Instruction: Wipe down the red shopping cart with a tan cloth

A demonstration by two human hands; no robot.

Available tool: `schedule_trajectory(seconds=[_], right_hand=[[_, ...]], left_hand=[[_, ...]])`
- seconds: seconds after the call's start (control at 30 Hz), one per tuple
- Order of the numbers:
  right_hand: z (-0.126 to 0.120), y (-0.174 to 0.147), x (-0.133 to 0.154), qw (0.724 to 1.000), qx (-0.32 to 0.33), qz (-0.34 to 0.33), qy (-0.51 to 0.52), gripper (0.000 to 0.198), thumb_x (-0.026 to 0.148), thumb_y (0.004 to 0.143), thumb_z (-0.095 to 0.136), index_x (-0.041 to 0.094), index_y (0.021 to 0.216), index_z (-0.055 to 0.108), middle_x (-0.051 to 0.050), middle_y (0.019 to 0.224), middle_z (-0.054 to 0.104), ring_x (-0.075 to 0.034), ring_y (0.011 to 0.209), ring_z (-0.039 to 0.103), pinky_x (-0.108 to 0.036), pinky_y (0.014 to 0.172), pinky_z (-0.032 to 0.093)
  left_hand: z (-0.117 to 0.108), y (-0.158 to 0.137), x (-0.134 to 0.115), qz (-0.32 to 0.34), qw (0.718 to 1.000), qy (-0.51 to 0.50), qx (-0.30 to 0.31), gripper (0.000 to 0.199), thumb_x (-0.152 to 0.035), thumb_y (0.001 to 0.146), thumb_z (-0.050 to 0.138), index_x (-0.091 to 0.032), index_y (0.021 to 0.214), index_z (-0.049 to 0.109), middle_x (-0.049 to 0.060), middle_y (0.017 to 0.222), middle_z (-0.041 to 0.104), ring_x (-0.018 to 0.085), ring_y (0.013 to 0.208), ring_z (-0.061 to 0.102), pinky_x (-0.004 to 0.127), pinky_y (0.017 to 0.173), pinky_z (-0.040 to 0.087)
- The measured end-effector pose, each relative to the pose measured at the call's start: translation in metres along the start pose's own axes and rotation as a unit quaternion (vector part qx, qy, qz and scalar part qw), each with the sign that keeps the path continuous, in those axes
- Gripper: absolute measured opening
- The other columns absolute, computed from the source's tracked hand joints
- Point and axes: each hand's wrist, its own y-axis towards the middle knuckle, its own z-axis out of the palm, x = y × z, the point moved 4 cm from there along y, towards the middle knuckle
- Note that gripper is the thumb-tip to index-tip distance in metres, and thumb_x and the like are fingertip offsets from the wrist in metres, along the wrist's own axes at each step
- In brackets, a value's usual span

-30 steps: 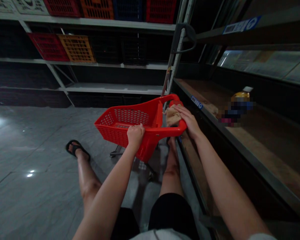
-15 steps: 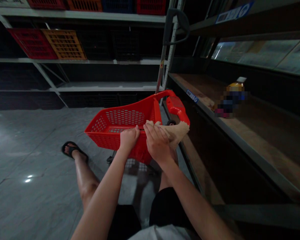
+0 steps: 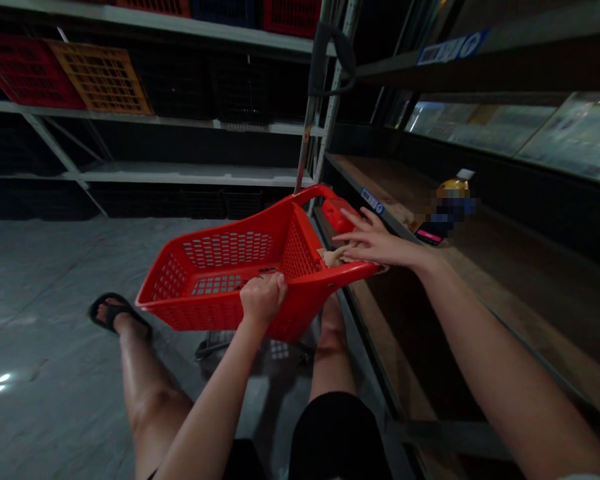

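Observation:
A red plastic shopping cart [image 3: 180,315] with perforated sides stands in front of me, angled toward the shelf on the right. My left hand [image 3: 263,297] is closed around its near rim. At the handle end, my right hand [image 3: 375,241] has its fingers stretched and spread. Beneath those fingers lies a crumpled beige cloth [image 3: 333,257], resting by the cart's handle and partly covered by the hand. The red handle grip [image 3: 339,215] shows just beyond the fingertips.
On the right, a wooden shelf [image 3: 510,267] holds a bottle with a white cap [image 3: 464,176] and a dark phone-like object [image 3: 429,235]. A grey-handled pole [image 3: 305,143] stands behind the cart. White racks [image 3: 190,175] carry crates, including a yellow crate [image 3: 100,77].
My right hand has left the near rim, moved right and up to the handle end, and spread its fingers. The cloth now lies farther over the handle side. My left hand stays on the rim.

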Motion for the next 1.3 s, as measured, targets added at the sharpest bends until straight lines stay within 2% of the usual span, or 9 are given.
schedule_trajectory(seconds=[0.13, 0.23, 0.33, 0.4, 0.5, 0.73, 0.83, 1.03, 1.3], right_hand=[[0.006, -0.020, 0.020, 0.999, -0.041, -0.019, 0.021, 0.030, 0.037, 0.100, 0.057, 0.028, 0.108, 0.085, -0.004, 0.146, 0.069, -0.033, 0.149, 0.050, -0.062, 0.127, 0.036], [0.027, -0.050, 0.072, 0.982, -0.185, 0.022, -0.007, 0.034, 0.033, 0.105, 0.050, 0.025, 0.116, 0.081, -0.007, 0.124, 0.080, -0.029, 0.128, 0.068, -0.055, 0.118, 0.047], [0.064, -0.057, 0.136, 0.957, -0.278, 0.065, -0.051, 0.034, 0.023, 0.106, 0.049, 0.022, 0.125, 0.077, -0.008, 0.134, 0.076, -0.028, 0.129, 0.067, -0.050, 0.118, 0.045], [0.087, -0.042, 0.171, 0.961, -0.264, 0.060, -0.064, 0.038, 0.016, 0.105, 0.048, 0.019, 0.135, 0.072, -0.009, 0.141, 0.073, -0.028, 0.134, 0.064, -0.048, 0.118, 0.045], [0.099, -0.017, 0.195, 0.984, -0.154, 0.049, -0.070, 0.042, 0.018, 0.107, 0.043, 0.014, 0.142, 0.066, -0.012, 0.138, 0.073, -0.029, 0.124, 0.069, -0.044, 0.109, 0.051], [0.042, -0.054, 0.147, 0.999, 0.012, -0.027, -0.020, 0.056, 0.013, 0.102, 0.048, 0.032, 0.154, 0.056, -0.002, 0.158, 0.059, -0.029, 0.134, 0.062, -0.048, 0.112, 0.048], [0.015, -0.052, 0.123, 0.992, 0.094, -0.062, 0.057, 0.052, 0.009, 0.097, 0.049, 0.030, 0.141, 0.068, -0.004, 0.144, 0.069, -0.024, 0.129, 0.064, -0.042, 0.109, 0.049], [0.002, 0.019, 0.089, 0.990, 0.114, -0.081, -0.001, 0.026, 0.004, 0.089, 0.055, 0.018, 0.094, 0.077, -0.008, 0.103, 0.075, -0.022, 0.104, 0.064, -0.033, 0.093, 0.047], [0.033, 0.135, 0.044, 0.986, 0.053, 0.037, -0.152, 0.028, 0.012, 0.096, 0.050, 0.016, 0.107, 0.075, -0.015, 0.127, 0.066, -0.022, 0.096, 0.068, -0.030, 0.076, 0.047]], left_hand=[[0.000, -0.003, 0.001, -0.004, 1.000, 0.023, -0.008, 0.049, -0.025, 0.103, 0.036, -0.021, 0.069, 0.070, 0.007, 0.059, 0.066, 0.019, 0.054, 0.058, 0.034, 0.057, 0.028], [0.001, -0.006, 0.005, -0.025, 0.999, 0.032, 0.014, 0.046, -0.022, 0.101, 0.038, -0.021, 0.072, 0.073, 0.008, 0.062, 0.069, 0.020, 0.058, 0.062, 0.033, 0.059, 0.032], [-0.001, -0.007, 0.007, -0.042, 0.997, 0.045, 0.052, 0.045, -0.020, 0.100, 0.039, -0.020, 0.073, 0.075, 0.010, 0.066, 0.073, 0.021, 0.062, 0.066, 0.033, 0.059, 0.035], [-0.004, -0.007, 0.006, -0.041, 0.995, 0.052, 0.073, 0.045, -0.019, 0.101, 0.040, -0.020, 0.075, 0.076, 0.010, 0.068, 0.074, 0.022, 0.062, 0.068, 0.032, 0.058, 0.036], [-0.009, -0.007, 0.003, -0.008, 0.995, 0.048, 0.084, 0.045, -0.018, 0.103, 0.039, -0.020, 0.079, 0.077, 0.008, 0.067, 0.075, 0.021, 0.061, 0.068, 0.032, 0.058, 0.036], [-0.018, -0.014, -0.004, 0.056, 0.998, 0.012, 0.005, 0.047, -0.023, 0.107, 0.037, -0.022, 0.076, 0.073, 0.005, 0.061, 0.071, 0.019, 0.055, 0.064, 0.032, 0.055, 0.033], [-0.024, -0.015, -0.009, 0.058, 0.998, -0.001, -0.031, 0.048, -0.025, 0.108, 0.037, -0.023, 0.071, 0.068, 0.004, 0.058, 0.067, 0.018, 0.053, 0.060, 0.033, 0.055, 0.031], [-0.036, -0.011, -0.015, 0.064, 0.996, -0.004, -0.054, 0.047, -0.021, 0.107, 0.037, -0.024, 0.067, 0.063, 0.002, 0.055, 0.063, 0.018, 0.049, 0.055, 0.034, 0.055, 0.034], [-0.024, -0.023, -0.015, 0.010, 0.999, -0.018, 0.033, 0.050, -0.022, 0.108, 0.031, -0.027, 0.074, 0.067, 0.008, 0.065, 0.070, 0.023, 0.057, 0.063, 0.040, 0.059, 0.047]])
